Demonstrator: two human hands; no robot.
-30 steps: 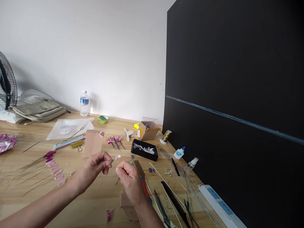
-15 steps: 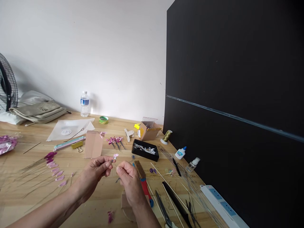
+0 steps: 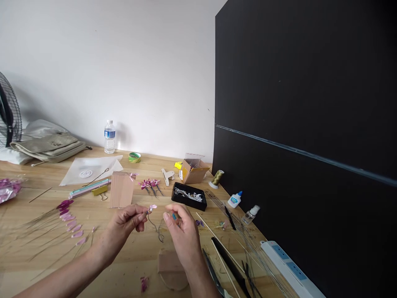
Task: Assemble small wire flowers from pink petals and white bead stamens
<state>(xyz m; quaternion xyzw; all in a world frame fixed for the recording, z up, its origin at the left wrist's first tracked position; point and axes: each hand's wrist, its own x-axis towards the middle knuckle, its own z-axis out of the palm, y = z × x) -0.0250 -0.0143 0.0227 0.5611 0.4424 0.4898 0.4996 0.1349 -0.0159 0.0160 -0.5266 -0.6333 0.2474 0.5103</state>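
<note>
My left hand [image 3: 132,218] is closed in a pinch on a small pale pink flower [image 3: 153,207] with whitish bead-like bits at its base. Grey thread [image 3: 152,223] hangs slack from the flower, with a small loop low between the hands. My right hand [image 3: 183,231] is just right of the thread, its fingers curved and the thumb apart from the forefinger. A bit of teal shows between its fingers; I cannot make out what it is. A light wooden block [image 3: 122,189] stands upright beyond my left hand. Purple-pink flowers [image 3: 149,185] lie behind it, to the right.
Wired petals [image 3: 71,222] lie in a row at left. A black tray [image 3: 189,196] and a cardboard box [image 3: 194,170] stand beyond my right hand. At right are a glue bottle [image 3: 235,199], a black comb [image 3: 228,265], scissors [image 3: 212,271] and a power strip [image 3: 288,265].
My right hand has moved right, away from the flower, and its fingers have opened. The thread now hangs in a slack loop. The brush is now hidden behind my right hand.
</note>
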